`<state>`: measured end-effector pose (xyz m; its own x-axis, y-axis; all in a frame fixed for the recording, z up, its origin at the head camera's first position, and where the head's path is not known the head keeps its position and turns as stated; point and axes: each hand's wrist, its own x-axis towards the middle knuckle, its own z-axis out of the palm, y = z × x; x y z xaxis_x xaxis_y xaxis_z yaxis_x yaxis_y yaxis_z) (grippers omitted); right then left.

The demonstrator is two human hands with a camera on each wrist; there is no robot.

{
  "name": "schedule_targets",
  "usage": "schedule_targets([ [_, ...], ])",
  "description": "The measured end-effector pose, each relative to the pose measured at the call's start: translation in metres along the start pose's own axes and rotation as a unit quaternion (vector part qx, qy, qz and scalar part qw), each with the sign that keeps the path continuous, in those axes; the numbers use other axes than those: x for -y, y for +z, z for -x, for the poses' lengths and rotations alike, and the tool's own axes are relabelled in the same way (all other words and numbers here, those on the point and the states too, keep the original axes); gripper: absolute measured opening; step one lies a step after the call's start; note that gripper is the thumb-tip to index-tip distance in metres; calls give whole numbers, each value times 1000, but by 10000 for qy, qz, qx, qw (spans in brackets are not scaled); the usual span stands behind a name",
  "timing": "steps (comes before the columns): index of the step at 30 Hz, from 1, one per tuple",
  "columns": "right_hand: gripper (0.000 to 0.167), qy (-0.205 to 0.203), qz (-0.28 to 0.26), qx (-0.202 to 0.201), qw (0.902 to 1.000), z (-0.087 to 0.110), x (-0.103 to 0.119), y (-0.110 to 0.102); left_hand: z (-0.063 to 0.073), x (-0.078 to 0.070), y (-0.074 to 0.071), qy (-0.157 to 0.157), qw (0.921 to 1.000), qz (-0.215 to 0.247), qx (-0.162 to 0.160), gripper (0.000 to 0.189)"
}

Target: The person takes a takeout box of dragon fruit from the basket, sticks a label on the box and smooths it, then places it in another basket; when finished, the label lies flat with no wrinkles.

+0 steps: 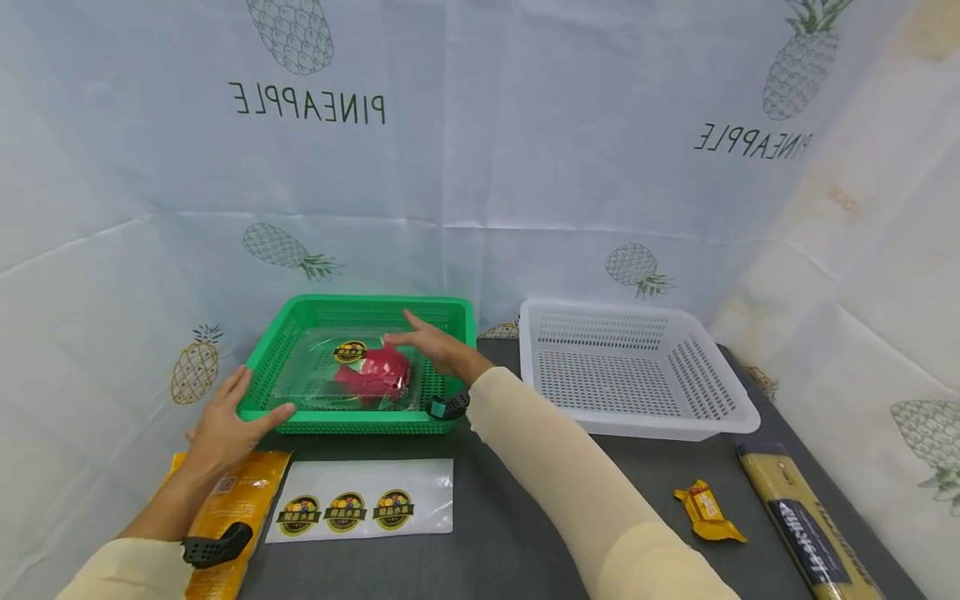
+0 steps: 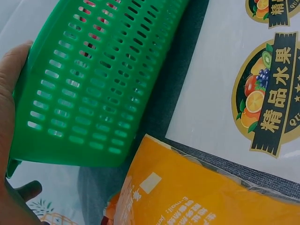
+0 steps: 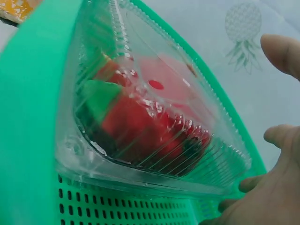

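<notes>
A clear plastic clamshell box (image 1: 300, 375) with a pink-red fruit (image 1: 378, 375) inside, green at its tips, lies in the green basket (image 1: 360, 423). A round black-and-gold label (image 1: 350, 352) is on its lid. My left hand (image 1: 225, 425) is at the basket's front left corner, fingers extended along the outer side and thumb spread over the rim. In the left wrist view it lies against the basket's edge. Over the box's right end, my right hand (image 1: 435, 346) has its fingers spread and holds nothing; the right wrist view shows its fingertips beside the box (image 3: 154, 112).
A white sheet with several fruit labels (image 1: 360, 500) lies before the basket, beside an orange packet (image 1: 240, 500) under my left forearm. At right are a white basket (image 1: 637, 425), a small yellow-orange packet (image 1: 707, 512) and a long tan package (image 1: 806, 525). Pineapple-print cloth surrounds the table.
</notes>
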<state>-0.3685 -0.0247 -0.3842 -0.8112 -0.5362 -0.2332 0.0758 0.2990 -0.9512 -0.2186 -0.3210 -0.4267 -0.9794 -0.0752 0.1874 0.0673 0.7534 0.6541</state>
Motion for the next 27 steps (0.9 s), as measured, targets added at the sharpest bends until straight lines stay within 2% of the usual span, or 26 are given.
schedule_targets([
  [13, 87, -469, 1000, -355, 9933, 37, 15, -15, -8, 2, -2, 5, 9997, -245, 91, 97],
  [21, 80, -756, 2119, -557, 9728, 57, 27, -19, -13, 3, -7, 38, 9990, -405, 161, 97],
  [27, 80, -1062, 2737, -730, 9531, 75, 31, -23, -13, 0, -11, 194, 9977, -648, -31, 95],
])
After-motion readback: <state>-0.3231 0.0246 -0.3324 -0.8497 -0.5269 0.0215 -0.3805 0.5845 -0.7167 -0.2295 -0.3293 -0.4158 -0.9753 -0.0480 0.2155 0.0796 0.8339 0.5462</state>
